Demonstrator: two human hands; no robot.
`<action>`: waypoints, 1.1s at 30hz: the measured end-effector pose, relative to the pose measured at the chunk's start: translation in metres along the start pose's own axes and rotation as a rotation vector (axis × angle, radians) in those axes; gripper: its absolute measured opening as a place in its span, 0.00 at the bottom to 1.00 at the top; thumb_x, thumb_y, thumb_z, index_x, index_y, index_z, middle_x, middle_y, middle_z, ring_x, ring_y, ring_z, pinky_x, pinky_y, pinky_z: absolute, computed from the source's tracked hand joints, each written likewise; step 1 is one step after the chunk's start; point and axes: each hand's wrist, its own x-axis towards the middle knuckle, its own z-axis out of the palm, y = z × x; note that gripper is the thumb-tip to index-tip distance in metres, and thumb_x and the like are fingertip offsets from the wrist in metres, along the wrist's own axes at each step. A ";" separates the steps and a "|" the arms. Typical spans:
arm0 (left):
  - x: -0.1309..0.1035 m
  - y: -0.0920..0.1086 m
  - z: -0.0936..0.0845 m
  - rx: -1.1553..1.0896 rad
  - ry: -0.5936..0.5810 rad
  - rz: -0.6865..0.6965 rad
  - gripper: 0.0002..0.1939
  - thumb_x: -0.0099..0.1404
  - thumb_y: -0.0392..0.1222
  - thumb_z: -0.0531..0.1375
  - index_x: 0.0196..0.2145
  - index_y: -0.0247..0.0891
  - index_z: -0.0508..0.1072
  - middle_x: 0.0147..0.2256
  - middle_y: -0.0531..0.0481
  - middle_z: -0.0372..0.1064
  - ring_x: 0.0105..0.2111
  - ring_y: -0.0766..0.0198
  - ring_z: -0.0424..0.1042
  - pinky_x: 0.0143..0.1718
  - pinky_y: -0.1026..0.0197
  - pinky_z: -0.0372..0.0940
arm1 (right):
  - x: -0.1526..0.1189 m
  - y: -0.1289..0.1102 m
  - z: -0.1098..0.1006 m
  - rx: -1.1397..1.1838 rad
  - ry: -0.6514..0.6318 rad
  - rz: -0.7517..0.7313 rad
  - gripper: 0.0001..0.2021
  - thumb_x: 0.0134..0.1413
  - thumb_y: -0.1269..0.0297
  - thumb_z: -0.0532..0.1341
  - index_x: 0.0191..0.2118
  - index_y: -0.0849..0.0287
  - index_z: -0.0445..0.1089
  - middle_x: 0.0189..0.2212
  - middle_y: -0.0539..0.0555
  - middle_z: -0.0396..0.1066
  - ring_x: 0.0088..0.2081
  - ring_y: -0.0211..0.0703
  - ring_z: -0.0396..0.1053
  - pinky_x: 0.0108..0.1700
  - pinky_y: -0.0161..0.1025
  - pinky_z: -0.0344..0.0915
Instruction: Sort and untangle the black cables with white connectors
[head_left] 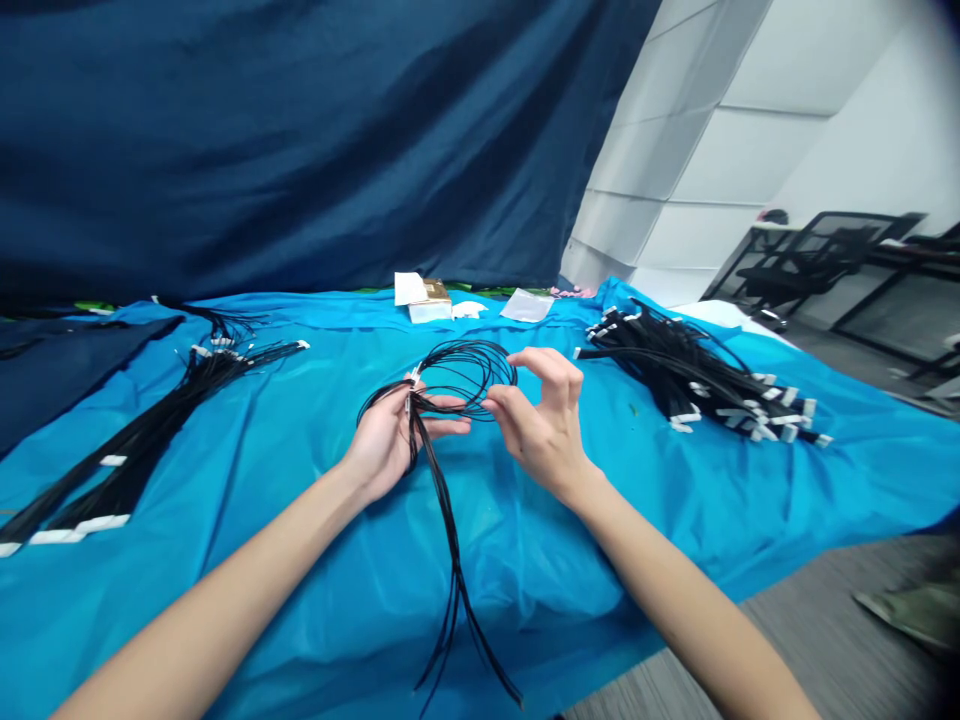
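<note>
A bundle of thin black cables (448,520) is in front of me, its upper part looped into a coil and its loose ends hanging down over the blue cloth. My left hand (382,440) is closed on the coil's left side, where small white connectors (411,390) stick up beside the thumb. Some of its fingers show behind the wires. At the coil's right edge, my right hand (544,420) has curled fingers, with thumb and forefinger on the loops and a gap between their tips.
Blue cloth (285,500) covers the table. More black cables with white ends lie in a pile (675,370) at right and a long bundle (165,420) at left. A small box (431,300) and a white paper (527,305) are at the back, before a dark curtain (300,140).
</note>
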 end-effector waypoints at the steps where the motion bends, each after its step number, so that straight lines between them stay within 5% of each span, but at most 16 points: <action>1: 0.000 0.000 0.000 -0.006 -0.010 -0.011 0.13 0.64 0.35 0.44 0.27 0.33 0.65 0.26 0.45 0.74 0.21 0.59 0.74 0.36 0.53 0.67 | 0.000 0.000 0.000 0.006 -0.010 0.008 0.04 0.54 0.65 0.56 0.30 0.58 0.66 0.43 0.57 0.57 0.49 0.46 0.55 0.48 0.43 0.58; 15: 0.002 -0.001 -0.003 -0.073 -0.028 -0.022 0.14 0.63 0.34 0.46 0.25 0.33 0.68 0.22 0.47 0.72 0.25 0.60 0.74 0.38 0.56 0.67 | -0.002 0.000 -0.002 0.115 0.032 -0.015 0.03 0.49 0.67 0.60 0.32 0.55 0.70 0.45 0.55 0.62 0.49 0.48 0.57 0.45 0.45 0.60; 20: 0.002 -0.005 0.001 -0.123 0.010 -0.067 0.16 0.64 0.32 0.45 0.24 0.32 0.68 0.20 0.49 0.70 0.20 0.69 0.70 0.26 0.67 0.65 | -0.005 -0.011 -0.001 0.145 0.197 -0.168 0.06 0.47 0.68 0.63 0.33 0.52 0.70 0.35 0.49 0.69 0.39 0.38 0.60 0.39 0.37 0.60; 25: -0.004 -0.007 0.014 -0.162 0.131 -0.081 0.14 0.64 0.31 0.46 0.24 0.32 0.67 0.19 0.52 0.66 0.16 0.73 0.64 0.19 0.72 0.60 | -0.010 -0.021 0.007 0.141 0.131 -0.208 0.04 0.47 0.69 0.63 0.31 0.54 0.70 0.35 0.47 0.72 0.37 0.35 0.60 0.41 0.37 0.57; 33: -0.010 -0.009 0.021 -0.181 0.129 -0.114 0.15 0.64 0.31 0.45 0.24 0.33 0.65 0.18 0.54 0.63 0.16 0.74 0.62 0.18 0.72 0.58 | -0.014 -0.026 0.008 0.161 0.131 -0.173 0.04 0.47 0.69 0.63 0.32 0.55 0.70 0.34 0.47 0.72 0.38 0.35 0.60 0.40 0.38 0.56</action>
